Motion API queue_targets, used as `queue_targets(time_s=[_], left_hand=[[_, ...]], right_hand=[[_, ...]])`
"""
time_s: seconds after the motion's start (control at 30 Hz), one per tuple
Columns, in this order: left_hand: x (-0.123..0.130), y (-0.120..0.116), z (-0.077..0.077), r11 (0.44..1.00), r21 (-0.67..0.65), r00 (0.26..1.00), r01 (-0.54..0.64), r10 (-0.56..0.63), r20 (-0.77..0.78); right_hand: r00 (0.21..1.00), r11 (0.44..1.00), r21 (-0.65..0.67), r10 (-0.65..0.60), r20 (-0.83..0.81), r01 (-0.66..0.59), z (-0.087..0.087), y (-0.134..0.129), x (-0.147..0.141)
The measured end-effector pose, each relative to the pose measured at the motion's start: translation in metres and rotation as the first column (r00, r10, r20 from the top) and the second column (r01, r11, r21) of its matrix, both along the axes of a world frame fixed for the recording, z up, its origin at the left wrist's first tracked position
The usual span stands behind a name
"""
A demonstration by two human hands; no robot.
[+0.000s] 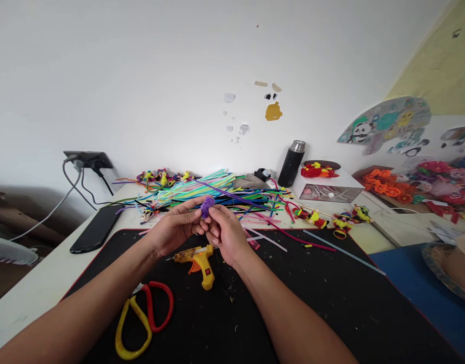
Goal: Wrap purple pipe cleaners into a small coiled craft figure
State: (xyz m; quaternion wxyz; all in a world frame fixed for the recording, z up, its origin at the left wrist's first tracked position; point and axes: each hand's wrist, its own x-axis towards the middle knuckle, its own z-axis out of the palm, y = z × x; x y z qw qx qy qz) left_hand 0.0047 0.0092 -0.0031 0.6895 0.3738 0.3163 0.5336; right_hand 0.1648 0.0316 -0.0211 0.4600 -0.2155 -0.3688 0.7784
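The left hand (181, 222) and right hand (228, 232) both pinch a small purple, fuzzy coil (207, 207). Its long way points up, nearly straight.

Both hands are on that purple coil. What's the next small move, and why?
Probably a gentle tightening turn with the right hand while the left hand steadies the purple coil: both hands pinch it, whereas the yellow glue gun and the scissors lie unheld on the black mat.
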Motion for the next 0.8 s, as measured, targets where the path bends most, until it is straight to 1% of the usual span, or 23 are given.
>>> queue_targets(time_s=[0.23,0.57,0.7,0.8], left_hand=[[0.002,-0.002,0.0,0.999,0.036,0.998,-0.024,0.026,-0.05],[0.0,-0.004,0.005,0.997,0.078,0.99,-0.016,0.027,-0.137],[0.002,-0.006,0.01,0.989,0.142,0.975,-0.043,0.073,-0.21],[0.003,-0.01,0.017,0.976,0.214,0.945,-0.047,0.113,-0.306]], right_hand=[[0.999,0.999,-0.009,-0.042,0.014,0.042,-0.001,0.0,-0.001],[1.0,1.0,-0.019,-0.001,-0.025,0.001,-0.001,0.0,0.0],[0.998,0.999,-0.033,0.035,-0.056,-0.037,0.001,0.0,0.001],[0.996,0.998,-0.024,0.054,-0.069,-0.055,0.002,0.0,0.002]])
